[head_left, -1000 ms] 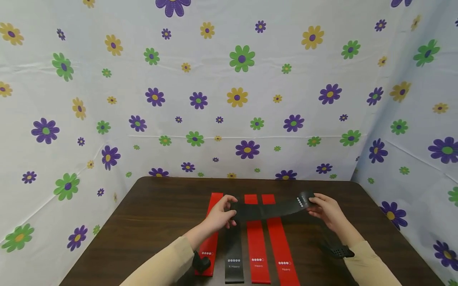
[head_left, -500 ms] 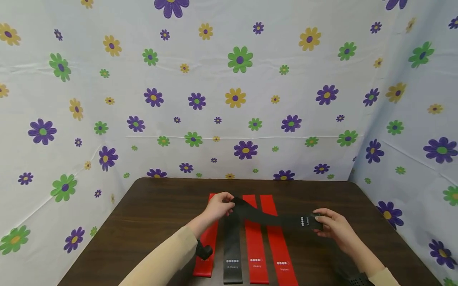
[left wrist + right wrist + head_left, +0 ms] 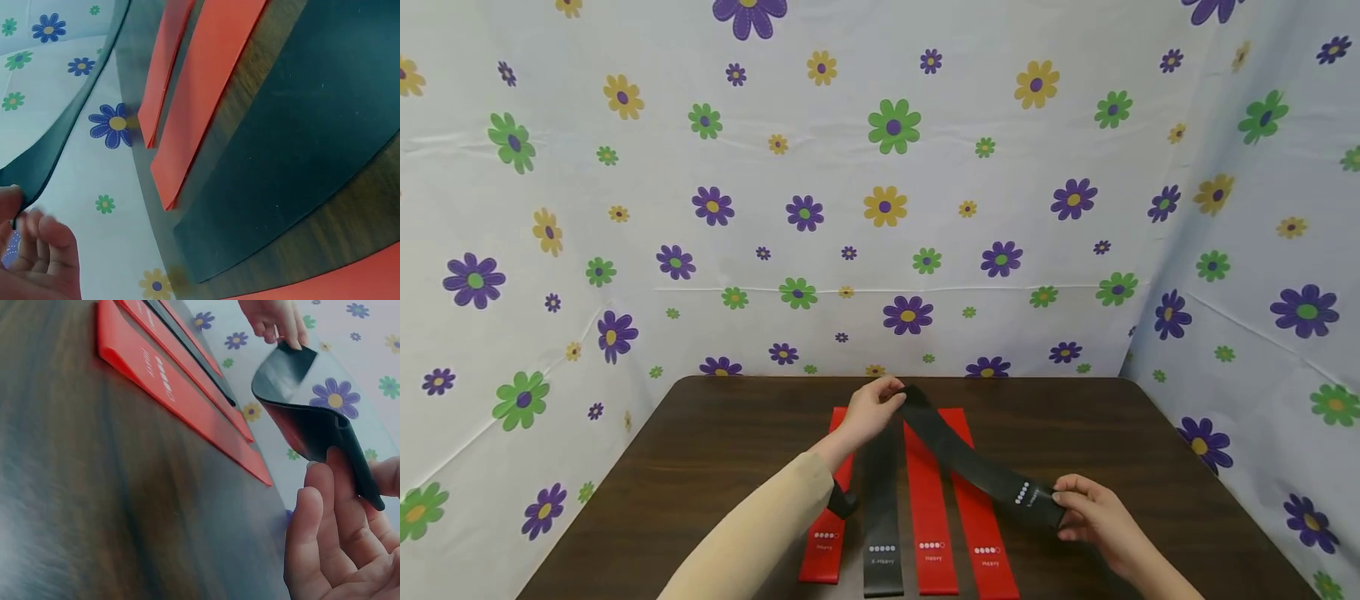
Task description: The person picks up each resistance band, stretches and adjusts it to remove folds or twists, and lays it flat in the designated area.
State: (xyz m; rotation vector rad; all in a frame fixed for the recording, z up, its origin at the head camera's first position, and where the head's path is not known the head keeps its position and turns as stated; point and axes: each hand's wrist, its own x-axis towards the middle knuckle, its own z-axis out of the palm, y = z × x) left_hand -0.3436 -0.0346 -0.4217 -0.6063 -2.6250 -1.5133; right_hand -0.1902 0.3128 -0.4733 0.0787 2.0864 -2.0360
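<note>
A black resistance band [image 3: 973,465] printed "X-Heavy" hangs stretched out between both hands, slanting down from far left to near right. My left hand [image 3: 871,410] pinches its upper end near the back of the table. At the other end, beside the print, my right hand [image 3: 1097,518] grips the band between thumb and fingers. In the right wrist view the held band [image 3: 300,419] bends in a curve above the table. Beneath it lie another black band [image 3: 882,500] and two red "Heavy" bands [image 3: 929,508] side by side, while one more red band [image 3: 823,546] is partly covered by the left arm.
The bands lie lengthwise on a dark wooden table [image 3: 715,467]. A flowered white cloth [image 3: 820,167] hangs behind the table and along its sides. A black wrist device [image 3: 842,502] on the left arm overlaps the left red band.
The right hand has moved nearer and lower with its band end. The left hand has risen and shifted slightly away, so the held band now slants instead of running across.
</note>
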